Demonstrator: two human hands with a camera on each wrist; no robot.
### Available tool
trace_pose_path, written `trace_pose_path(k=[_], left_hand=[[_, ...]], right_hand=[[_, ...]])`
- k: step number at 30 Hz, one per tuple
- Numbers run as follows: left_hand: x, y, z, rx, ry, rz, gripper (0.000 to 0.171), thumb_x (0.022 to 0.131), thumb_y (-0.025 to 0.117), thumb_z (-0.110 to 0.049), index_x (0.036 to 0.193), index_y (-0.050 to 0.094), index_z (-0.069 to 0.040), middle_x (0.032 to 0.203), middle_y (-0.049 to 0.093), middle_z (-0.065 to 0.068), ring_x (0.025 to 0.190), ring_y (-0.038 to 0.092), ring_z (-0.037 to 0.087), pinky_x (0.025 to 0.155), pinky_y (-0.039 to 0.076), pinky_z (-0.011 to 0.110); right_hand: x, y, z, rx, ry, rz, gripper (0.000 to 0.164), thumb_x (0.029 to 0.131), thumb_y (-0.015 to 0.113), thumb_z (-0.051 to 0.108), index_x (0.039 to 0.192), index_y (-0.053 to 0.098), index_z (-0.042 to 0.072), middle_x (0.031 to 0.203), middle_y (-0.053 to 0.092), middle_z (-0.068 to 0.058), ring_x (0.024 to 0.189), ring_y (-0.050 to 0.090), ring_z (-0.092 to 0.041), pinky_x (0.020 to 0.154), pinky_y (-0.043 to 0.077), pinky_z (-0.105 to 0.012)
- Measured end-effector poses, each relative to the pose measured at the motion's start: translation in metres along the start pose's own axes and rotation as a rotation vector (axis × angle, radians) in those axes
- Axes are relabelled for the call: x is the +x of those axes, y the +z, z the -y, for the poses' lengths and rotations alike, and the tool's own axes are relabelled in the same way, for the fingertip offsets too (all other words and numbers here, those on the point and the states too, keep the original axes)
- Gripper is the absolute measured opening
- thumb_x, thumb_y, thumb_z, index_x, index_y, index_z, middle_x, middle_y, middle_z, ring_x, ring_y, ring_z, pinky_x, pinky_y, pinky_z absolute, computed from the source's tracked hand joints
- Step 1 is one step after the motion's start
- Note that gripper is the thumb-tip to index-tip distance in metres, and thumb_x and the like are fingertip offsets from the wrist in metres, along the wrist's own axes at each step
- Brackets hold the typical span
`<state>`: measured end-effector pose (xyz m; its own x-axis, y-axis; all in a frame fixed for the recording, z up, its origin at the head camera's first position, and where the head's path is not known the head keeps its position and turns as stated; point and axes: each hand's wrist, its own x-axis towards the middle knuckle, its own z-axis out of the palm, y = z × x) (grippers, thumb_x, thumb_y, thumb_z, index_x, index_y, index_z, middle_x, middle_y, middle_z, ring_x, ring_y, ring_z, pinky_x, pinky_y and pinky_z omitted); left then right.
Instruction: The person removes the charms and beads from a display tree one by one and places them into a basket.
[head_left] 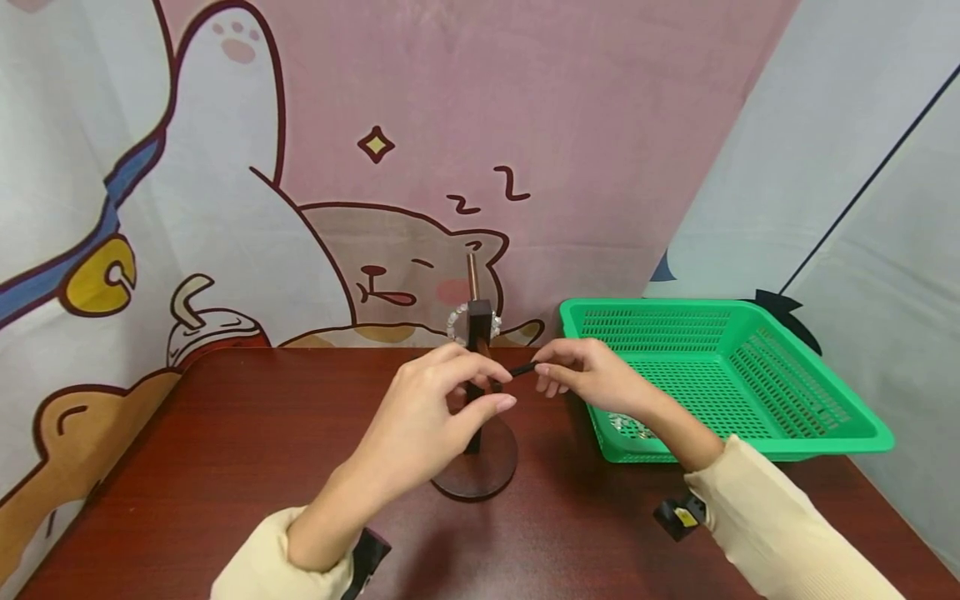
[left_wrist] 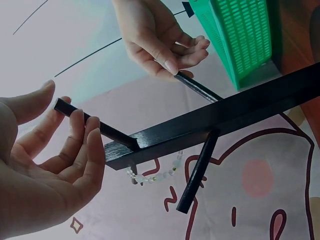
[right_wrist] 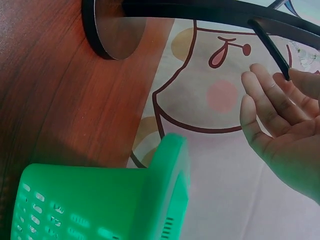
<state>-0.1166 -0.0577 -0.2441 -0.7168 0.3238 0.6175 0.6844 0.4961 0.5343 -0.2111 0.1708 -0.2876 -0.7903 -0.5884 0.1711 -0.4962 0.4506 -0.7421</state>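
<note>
A dark wooden stand with a round base (head_left: 480,471) rises in front of me, short black pegs branching from its upright (left_wrist: 260,97). My right hand (head_left: 600,379) pinches the tip of a side peg (left_wrist: 200,90) between thumb and index finger. At the opposite peg (left_wrist: 112,129), my left hand (head_left: 427,417) has its fingertips at the end, with the thumb held apart. Another peg (left_wrist: 197,172) juts out with no hand on it. Behind the upright hangs a bracelet of clear beads (head_left: 453,321), partly hidden by the post in the head view.
A green plastic basket (head_left: 862,429) stands to the right, close to my right forearm. Small shiny beaded pieces (head_left: 630,425) lie in its near left corner. The reddish-brown table (head_left: 247,442) ends at a cartoon-printed cloth (head_left: 600,150).
</note>
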Motion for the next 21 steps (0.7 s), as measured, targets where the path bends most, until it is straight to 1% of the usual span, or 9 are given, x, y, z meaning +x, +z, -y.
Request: trace_pose_path(k=[5, 8, 10, 13, 18, 21], left_hand=[[-0.001, -0.002, -0.002, 0.033, -0.002, -0.025, 0.005, 0.078, 0.072, -0.012, 0.081, 0.068, -0.014, 0.072, 0.052, -0.01, 0.063, 0.048, 0.007, 0.058, 0.04, 0.022], [-0.002, -0.004, -0.002, 0.044, -0.005, -0.031, 0.005, 0.079, 0.07, -0.009, 0.079, 0.068, -0.013, 0.072, 0.051, -0.009, 0.064, 0.049, 0.007, 0.059, 0.041, 0.023], [-0.002, -0.006, -0.001, 0.054, -0.006, -0.04, 0.006, 0.078, 0.07, -0.007, 0.08, 0.068, -0.012, 0.072, 0.051, -0.009, 0.065, 0.049, 0.008, 0.06, 0.04, 0.023], [-0.003, -0.008, 0.002, 0.083, -0.012, -0.056, 0.01, 0.077, 0.07, -0.005, 0.086, 0.067, -0.009, 0.074, 0.053, -0.007, 0.065, 0.049, 0.009, 0.06, 0.04, 0.025], [-0.003, -0.013, 0.006, 0.133, -0.061, -0.071, 0.015, 0.076, 0.07, -0.004, 0.091, 0.066, -0.004, 0.077, 0.058, -0.003, 0.069, 0.053, 0.013, 0.064, 0.042, 0.029], [-0.004, -0.018, 0.008, 0.131, -0.104, -0.07, 0.014, 0.077, 0.07, -0.004, 0.09, 0.066, -0.003, 0.079, 0.061, -0.001, 0.074, 0.057, 0.014, 0.066, 0.044, 0.03]], right_hand=[[-0.002, -0.001, -0.001, 0.019, 0.015, 0.013, 0.015, 0.093, 0.053, 0.01, 0.099, 0.062, 0.0, 0.076, 0.065, -0.004, 0.068, 0.062, -0.018, 0.064, 0.05, -0.031], [-0.002, -0.003, 0.0, 0.038, 0.019, 0.005, 0.017, 0.094, 0.052, 0.013, 0.098, 0.062, 0.0, 0.075, 0.064, -0.003, 0.068, 0.061, -0.019, 0.064, 0.05, -0.031], [-0.002, -0.004, 0.001, 0.046, 0.02, -0.002, 0.019, 0.094, 0.051, 0.014, 0.098, 0.062, -0.001, 0.075, 0.064, -0.004, 0.068, 0.061, -0.019, 0.065, 0.05, -0.031], [-0.002, -0.005, 0.001, 0.05, 0.017, -0.003, 0.02, 0.094, 0.051, 0.015, 0.098, 0.061, -0.001, 0.076, 0.064, -0.004, 0.069, 0.061, -0.018, 0.065, 0.05, -0.031], [-0.002, -0.005, 0.0, 0.042, 0.023, -0.007, 0.02, 0.095, 0.051, 0.016, 0.098, 0.062, 0.0, 0.076, 0.064, -0.004, 0.068, 0.062, -0.018, 0.065, 0.05, -0.031], [-0.003, -0.005, 0.0, 0.037, 0.032, -0.011, 0.02, 0.095, 0.051, 0.016, 0.099, 0.062, 0.001, 0.076, 0.065, -0.003, 0.069, 0.062, -0.018, 0.064, 0.05, -0.031]])
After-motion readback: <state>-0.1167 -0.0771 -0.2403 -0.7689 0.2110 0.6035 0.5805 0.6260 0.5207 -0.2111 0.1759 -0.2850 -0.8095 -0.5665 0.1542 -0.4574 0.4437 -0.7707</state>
